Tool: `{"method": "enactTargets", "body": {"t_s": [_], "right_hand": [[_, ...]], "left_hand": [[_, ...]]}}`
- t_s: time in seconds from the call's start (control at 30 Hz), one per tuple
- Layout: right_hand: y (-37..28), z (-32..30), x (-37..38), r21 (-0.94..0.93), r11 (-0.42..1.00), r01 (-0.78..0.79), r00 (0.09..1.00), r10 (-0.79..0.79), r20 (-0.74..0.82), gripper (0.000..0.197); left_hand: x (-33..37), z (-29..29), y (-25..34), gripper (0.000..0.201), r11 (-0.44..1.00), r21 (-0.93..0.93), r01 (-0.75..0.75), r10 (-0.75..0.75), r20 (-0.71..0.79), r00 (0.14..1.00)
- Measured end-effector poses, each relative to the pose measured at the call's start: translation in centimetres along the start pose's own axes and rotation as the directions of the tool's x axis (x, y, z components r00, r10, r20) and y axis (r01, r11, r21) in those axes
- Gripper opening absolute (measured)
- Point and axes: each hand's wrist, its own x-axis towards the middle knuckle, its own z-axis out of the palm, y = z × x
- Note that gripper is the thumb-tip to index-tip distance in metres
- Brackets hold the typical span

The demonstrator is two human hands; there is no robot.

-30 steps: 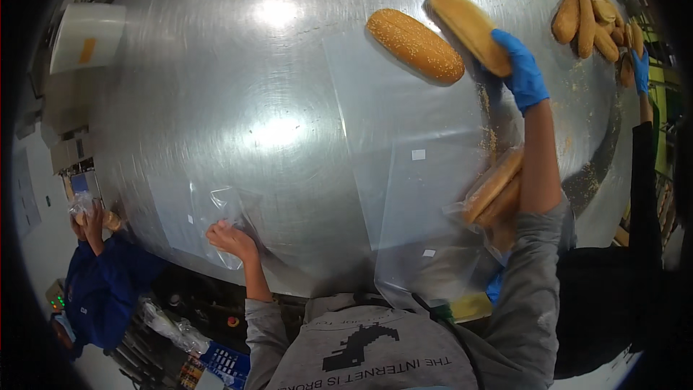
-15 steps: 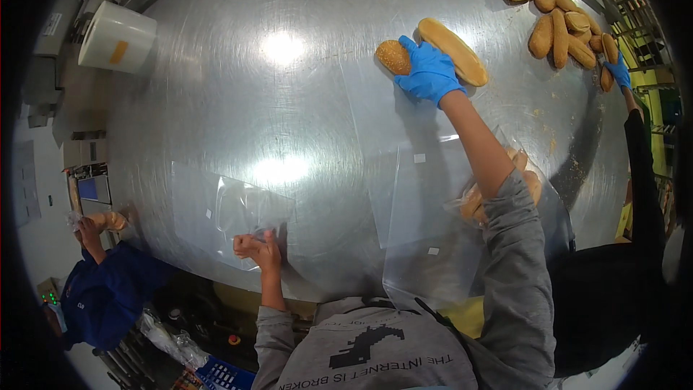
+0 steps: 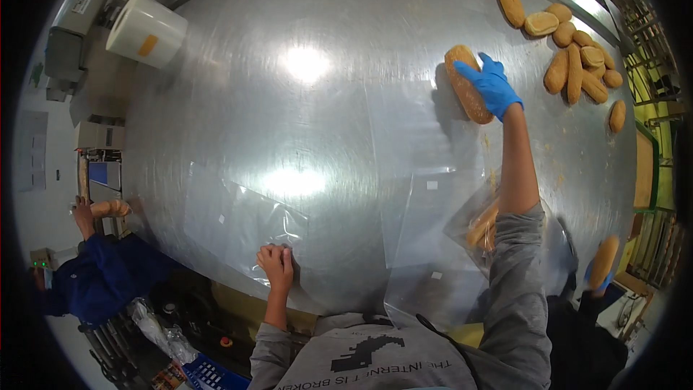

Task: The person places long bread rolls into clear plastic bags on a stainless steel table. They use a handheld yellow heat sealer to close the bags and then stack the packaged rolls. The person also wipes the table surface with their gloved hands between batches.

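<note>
My right hand (image 3: 494,87), in a blue glove, is wrapped round a long brown bread roll (image 3: 462,76) over the metal table. Its fingers lie across the roll from the right side. My bare left hand (image 3: 276,266) has its fingers curled closed at the near edge of a flat clear plastic bag (image 3: 263,217). Past my right forearm lies a clear bag with bread rolls (image 3: 485,225) inside, partly covered by the sleeve. Flat clear sheets or bags (image 3: 415,224) with small white labels lie between my arms.
Several loose bread rolls (image 3: 575,72) are heaped at the far right. A plastic film roll (image 3: 148,30) stands at the far left. At the right edge, a co-worker's blue-gloved hand (image 3: 608,279) holds a roll (image 3: 603,261). Another person (image 3: 108,274) handles bagged bread at left.
My right hand has moved right with the bread, now turned differently. My left fingers have closed at the bag's edge. The co-worker's gloved hand has come nearer with a roll.
</note>
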Motion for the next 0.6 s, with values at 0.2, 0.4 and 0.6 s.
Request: {"method": "enactTargets", "body": {"t_s": [0.2,0.4,0.6], "right_hand": [[-1.7,1.6,-0.9,0.125,0.992,-0.012,0.982,-0.012,0.19,0.078],[-5.6,8.0,-7.0,-0.411,0.892,0.189,0.958,-0.259,-0.12,0.062],[-9.8,9.2,-14.8,0.487,0.87,0.073,0.944,-0.217,0.247,0.052]], "left_hand": [[0.6,-1.5,-1.1,0.024,0.834,-0.466,0.294,-0.338,-0.011,0.941],[2.2,-2.7,-1.3,0.028,0.946,-0.273,0.175,-0.178,0.015,0.984],[0.7,-1.6,-3.9,0.017,0.862,-0.49,-0.131,0.158,0.015,0.987]]}}
